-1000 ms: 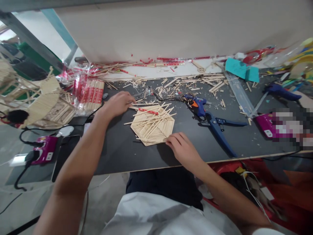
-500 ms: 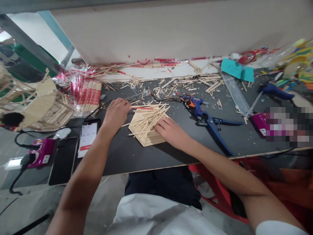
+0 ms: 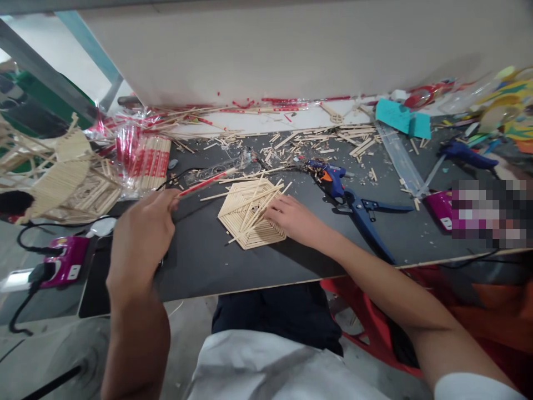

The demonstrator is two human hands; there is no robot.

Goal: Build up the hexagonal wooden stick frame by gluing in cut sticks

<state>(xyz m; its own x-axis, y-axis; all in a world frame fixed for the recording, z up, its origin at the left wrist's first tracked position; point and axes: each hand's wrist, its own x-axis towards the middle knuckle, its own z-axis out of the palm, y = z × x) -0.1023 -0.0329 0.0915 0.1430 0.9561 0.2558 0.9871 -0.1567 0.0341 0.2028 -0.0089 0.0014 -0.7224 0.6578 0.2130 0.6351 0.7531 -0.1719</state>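
Over the left part of the table, my left hand is closed on a thin wooden chopstick with a red-printed section. The chopstick points away to the right; whether it is one or a pair I cannot tell. In front of me lies a hexagonal panel built of wooden sticks in nested rings. Several loose sticks lie crosswise on it. My right hand rests at the panel's right side, fingers curled together over its middle. What sits under those fingertips is hidden.
A blue glue gun and blue-handled cutters lie to the right. Stick offcuts litter the back. On the left are packed chopsticks, a stick-built model and a purple power socket.
My left hand has drawn back toward the lower left, away from the panel, carrying the red-printed chopstick. Fewer loose sticks lie on the panel. My right hand has barely moved.
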